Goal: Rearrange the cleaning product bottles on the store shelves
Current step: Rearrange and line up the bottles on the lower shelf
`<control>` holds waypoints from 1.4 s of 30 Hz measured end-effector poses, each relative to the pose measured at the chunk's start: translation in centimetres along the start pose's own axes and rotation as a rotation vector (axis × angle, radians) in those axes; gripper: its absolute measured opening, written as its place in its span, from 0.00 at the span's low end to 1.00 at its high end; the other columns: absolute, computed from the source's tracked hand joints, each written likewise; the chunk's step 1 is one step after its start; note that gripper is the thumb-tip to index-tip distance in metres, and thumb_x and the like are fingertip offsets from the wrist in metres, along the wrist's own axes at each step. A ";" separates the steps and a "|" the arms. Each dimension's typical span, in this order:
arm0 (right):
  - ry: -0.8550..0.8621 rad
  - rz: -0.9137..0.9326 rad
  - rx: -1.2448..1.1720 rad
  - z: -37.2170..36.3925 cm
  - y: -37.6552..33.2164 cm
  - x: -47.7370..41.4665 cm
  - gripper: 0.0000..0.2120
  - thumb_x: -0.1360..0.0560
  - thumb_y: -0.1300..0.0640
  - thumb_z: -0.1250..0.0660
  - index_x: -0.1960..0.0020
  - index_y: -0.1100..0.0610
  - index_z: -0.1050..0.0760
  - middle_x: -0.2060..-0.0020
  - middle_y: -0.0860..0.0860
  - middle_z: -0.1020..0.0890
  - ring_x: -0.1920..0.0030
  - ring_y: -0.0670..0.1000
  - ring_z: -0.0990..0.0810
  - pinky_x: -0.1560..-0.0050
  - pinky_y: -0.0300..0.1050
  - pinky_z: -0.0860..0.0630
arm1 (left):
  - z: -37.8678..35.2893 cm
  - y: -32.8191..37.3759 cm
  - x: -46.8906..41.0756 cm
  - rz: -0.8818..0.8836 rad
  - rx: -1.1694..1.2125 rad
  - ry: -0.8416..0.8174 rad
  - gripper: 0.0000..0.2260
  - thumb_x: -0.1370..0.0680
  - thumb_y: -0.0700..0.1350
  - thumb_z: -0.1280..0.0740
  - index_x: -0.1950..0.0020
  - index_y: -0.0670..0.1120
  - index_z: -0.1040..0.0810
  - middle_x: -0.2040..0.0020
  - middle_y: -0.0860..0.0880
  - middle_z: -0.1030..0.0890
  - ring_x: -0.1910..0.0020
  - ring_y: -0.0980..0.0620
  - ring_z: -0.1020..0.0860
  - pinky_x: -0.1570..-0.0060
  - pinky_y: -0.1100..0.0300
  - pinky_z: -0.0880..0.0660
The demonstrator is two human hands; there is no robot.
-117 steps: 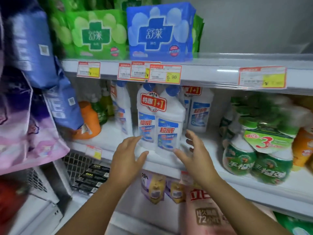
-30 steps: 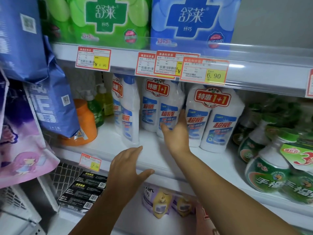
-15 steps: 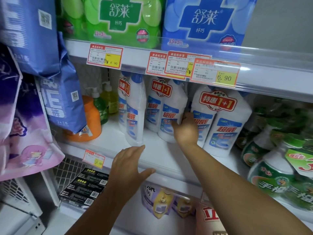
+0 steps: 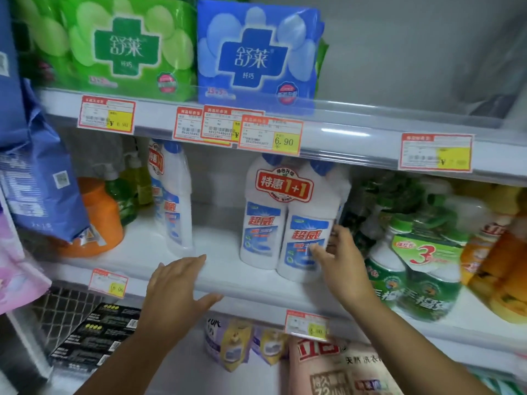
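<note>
Left hand (image 4: pixel 178 289): spread flat, empty, at shelf edge (image 4: pixel 256 289). Twin-pack (image 4: pixel 288 220): upright on the middle shelf, at 1 o'clock from that hand. Right hand (image 4: pixel 340 263): open, fingertips touching the pack's right bottle at 3 o'clock; nearer hand.

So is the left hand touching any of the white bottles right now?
No, the left hand hovers open over the front edge of the shelf, apart from the white twin-pack, which only the right hand touches.
</note>
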State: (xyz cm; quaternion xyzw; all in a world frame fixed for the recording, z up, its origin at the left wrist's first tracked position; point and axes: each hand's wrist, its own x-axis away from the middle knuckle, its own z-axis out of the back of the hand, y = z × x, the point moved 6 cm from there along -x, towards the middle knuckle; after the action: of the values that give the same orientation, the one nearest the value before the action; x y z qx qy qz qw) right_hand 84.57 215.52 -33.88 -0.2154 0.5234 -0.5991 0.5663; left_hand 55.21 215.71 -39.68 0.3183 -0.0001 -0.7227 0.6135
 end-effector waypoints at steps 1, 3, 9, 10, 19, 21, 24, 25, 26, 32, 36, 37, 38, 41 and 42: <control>0.009 -0.008 -0.013 0.8 0.3 0.2 0.19 0.25 0.57 0.31 0.38 0.50 0.34 0.51 0.41 0.20 0.51 0.40 0.20 0.52 0.41 0.24 | 0.0 0.2 0.0 0.001 -0.007 -0.005 0.33 0.32 0.62 0.30 0.31 0.52 0.32 0.33 0.52 0.28 0.32 0.50 0.33 0.29 0.50 0.49; 0.012 -0.024 -0.061 1.6 0.6 0.5 0.24 0.28 0.58 0.29 0.38 0.47 0.37 0.54 0.39 0.20 0.53 0.36 0.20 0.57 0.34 0.26 | 0.0 0.4 0.0 0.012 -0.008 -0.010 0.33 0.32 0.62 0.29 0.30 0.52 0.32 0.32 0.51 0.28 0.32 0.50 0.33 0.29 0.50 0.50; 0.017 -0.010 -0.113 0.8 1.1 -0.1 0.31 0.33 0.65 0.25 0.41 0.46 0.39 0.52 0.41 0.22 0.56 0.36 0.21 0.63 0.27 0.26 | 0.1 0.3 -0.1 0.022 0.010 -0.013 0.34 0.34 0.63 0.28 0.32 0.52 0.30 0.33 0.51 0.27 0.33 0.51 0.32 0.29 0.50 0.50; 0.024 -0.009 -0.124 0.7 1.3 -0.3 0.30 0.32 0.65 0.25 0.41 0.46 0.39 0.52 0.41 0.22 0.55 0.36 0.22 0.62 0.27 0.26 | 0.1 0.4 -0.1 0.017 0.010 -0.012 0.34 0.34 0.63 0.29 0.32 0.52 0.31 0.33 0.52 0.27 0.33 0.51 0.33 0.29 0.51 0.50; 0.028 -0.052 -0.163 0.0 2.3 -2.4 0.27 0.28 0.64 0.29 0.38 0.48 0.39 0.49 0.45 0.23 0.55 0.38 0.24 0.60 0.29 0.30 | -0.2 0.1 -0.1 0.006 0.007 0.003 0.34 0.34 0.65 0.30 0.32 0.52 0.31 0.33 0.52 0.27 0.32 0.52 0.33 0.29 0.51 0.51; 0.035 -0.061 -0.176 -0.1 2.4 -2.6 0.28 0.28 0.65 0.29 0.35 0.50 0.39 0.47 0.46 0.23 0.54 0.42 0.23 0.60 0.28 0.31 | -0.2 0.2 -0.1 0.002 0.009 0.006 0.34 0.33 0.65 0.31 0.31 0.52 0.31 0.33 0.53 0.28 0.32 0.52 0.33 0.29 0.51 0.52; 0.045 -0.065 -0.183 -0.1 2.5 -2.6 0.29 0.28 0.65 0.30 0.33 0.51 0.38 0.46 0.46 0.23 0.53 0.43 0.23 0.62 0.25 0.31 | -0.2 0.1 -0.1 -0.001 0.008 0.007 0.34 0.33 0.65 0.31 0.31 0.53 0.32 0.32 0.54 0.29 0.32 0.53 0.34 0.28 0.52 0.53; 0.047 -0.061 -0.184 -0.2 2.5 -2.6 0.29 0.28 0.65 0.30 0.33 0.51 0.38 0.46 0.46 0.22 0.53 0.42 0.23 0.64 0.23 0.30 | -0.2 0.1 -0.1 -0.001 0.007 0.007 0.34 0.33 0.65 0.32 0.31 0.53 0.32 0.32 0.54 0.29 0.32 0.54 0.35 0.28 0.52 0.53; 0.051 -0.058 -0.186 -0.2 2.6 -2.5 0.29 0.28 0.65 0.30 0.33 0.51 0.38 0.46 0.46 0.22 0.54 0.41 0.23 0.66 0.22 0.30 | -0.2 0.0 -0.1 0.000 0.006 0.006 0.34 0.33 0.65 0.32 0.31 0.53 0.32 0.32 0.54 0.29 0.31 0.54 0.35 0.28 0.53 0.53; 0.070 -0.070 -0.205 -0.1 2.8 -2.4 0.27 0.28 0.64 0.29 0.38 0.45 0.38 0.45 0.46 0.22 0.54 0.38 0.24 0.64 0.25 0.30 | -0.2 0.1 -0.1 0.005 0.010 0.002 0.34 0.33 0.66 0.32 0.30 0.54 0.34 0.32 0.54 0.30 0.31 0.53 0.35 0.28 0.53 0.53; 0.063 -0.082 -0.218 -0.1 2.8 -2.4 0.29 0.28 0.64 0.29 0.33 0.50 0.37 0.43 0.48 0.22 0.48 0.46 0.22 0.57 0.31 0.30 | -0.1 0.2 -0.1 0.008 0.016 0.003 0.34 0.33 0.65 0.32 0.30 0.54 0.34 0.32 0.54 0.30 0.31 0.54 0.36 0.28 0.53 0.54; 0.065 -0.086 -0.224 -0.1 2.8 -2.4 0.30 0.28 0.64 0.29 0.32 0.51 0.38 0.42 0.49 0.22 0.47 0.47 0.22 0.54 0.34 0.29 | -0.1 0.3 0.0 0.007 0.018 0.003 0.34 0.33 0.65 0.32 0.30 0.54 0.34 0.32 0.54 0.29 0.31 0.54 0.36 0.28 0.53 0.54; 0.067 -0.087 -0.228 -0.1 2.8 -2.4 0.30 0.28 0.64 0.29 0.32 0.51 0.38 0.42 0.49 0.22 0.46 0.48 0.22 0.52 0.36 0.28 | 0.0 0.3 0.0 0.008 0.021 0.003 0.34 0.33 0.65 0.31 0.30 0.54 0.34 0.32 0.54 0.29 0.31 0.53 0.36 0.28 0.53 0.54; 0.068 -0.096 -0.243 -0.2 2.9 -2.4 0.30 0.28 0.65 0.29 0.32 0.50 0.38 0.44 0.48 0.22 0.50 0.45 0.22 0.56 0.34 0.28 | -0.1 0.3 0.0 0.011 0.015 -0.004 0.34 0.32 0.64 0.31 0.30 0.54 0.34 0.32 0.54 0.30 0.31 0.53 0.36 0.28 0.52 0.53; 0.070 -0.097 -0.246 -0.2 3.0 -2.3 0.29 0.28 0.65 0.29 0.33 0.50 0.38 0.44 0.47 0.21 0.51 0.44 0.22 0.58 0.32 0.29 | 0.0 0.3 0.0 0.010 0.013 -0.004 0.34 0.32 0.64 0.31 0.30 0.54 0.34 0.32 0.54 0.30 0.31 0.53 0.36 0.28 0.52 0.53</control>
State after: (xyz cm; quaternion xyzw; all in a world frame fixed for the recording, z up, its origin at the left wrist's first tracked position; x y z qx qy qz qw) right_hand 86.36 218.27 -35.77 -0.2874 0.6012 -0.5643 0.4874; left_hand 55.52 215.62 -39.59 0.3210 -0.0076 -0.7202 0.6150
